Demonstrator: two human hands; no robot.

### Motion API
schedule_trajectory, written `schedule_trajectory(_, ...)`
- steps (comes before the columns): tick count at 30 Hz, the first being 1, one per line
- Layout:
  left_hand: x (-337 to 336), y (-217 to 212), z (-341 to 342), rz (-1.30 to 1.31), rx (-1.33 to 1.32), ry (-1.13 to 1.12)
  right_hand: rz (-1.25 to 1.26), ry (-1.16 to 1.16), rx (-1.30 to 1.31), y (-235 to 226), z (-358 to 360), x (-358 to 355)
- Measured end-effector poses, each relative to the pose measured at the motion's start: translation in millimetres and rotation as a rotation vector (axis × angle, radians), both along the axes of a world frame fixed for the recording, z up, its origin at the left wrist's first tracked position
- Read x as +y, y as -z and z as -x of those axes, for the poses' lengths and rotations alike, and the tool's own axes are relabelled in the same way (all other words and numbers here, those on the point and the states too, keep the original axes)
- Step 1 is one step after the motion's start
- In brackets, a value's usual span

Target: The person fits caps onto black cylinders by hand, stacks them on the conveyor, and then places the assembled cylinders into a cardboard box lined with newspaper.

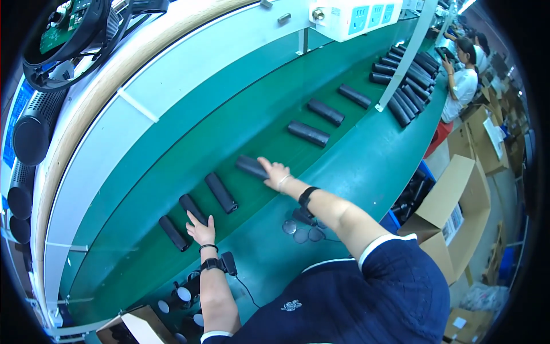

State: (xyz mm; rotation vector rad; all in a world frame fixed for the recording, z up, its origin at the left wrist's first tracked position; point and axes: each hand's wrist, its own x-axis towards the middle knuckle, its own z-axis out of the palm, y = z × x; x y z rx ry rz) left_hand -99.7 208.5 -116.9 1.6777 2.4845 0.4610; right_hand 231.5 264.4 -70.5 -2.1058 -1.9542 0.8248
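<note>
Several black cylinders lie spaced out along the green belt in front of me. My right hand (pixel 277 174) has its fingers round the near end of one black cylinder (pixel 250 165) at the middle of the row. My left hand (pixel 201 230) is spread, thumb and fingers apart, its fingertips at the lower end of another black cylinder (pixel 192 207). Whether they press on it I cannot tell. On either side of that one lie a black cylinder (pixel 173 233) and a black cylinder (pixel 221 193).
Farther up the belt lie more cylinders (pixel 308 133), then a heap of them (pixel 409 86) beside a metal post (pixel 409 54). A white power strip (pixel 358 18) hangs above. Clear round discs (pixel 301 235) lie by my right arm. Cardboard boxes (pixel 452 206) and a seated person (pixel 461 86) are at right.
</note>
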Motion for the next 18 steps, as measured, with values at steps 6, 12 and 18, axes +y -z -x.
schedule_trajectory(6, -36, -19, -19, -0.18, -0.292, 0.199, -0.181, 0.022, -0.086, 41, 61, -10)
schedule_trajectory(12, -159, -86, -33, 0.338, -1.089, 0.416, -0.367, -0.151, 0.218, 8, 22, -97)
schedule_trajectory(18, -271, -71, -14, 0.492, -1.388, 0.215, 0.1, -0.278, 0.206, 9, -19, -241)
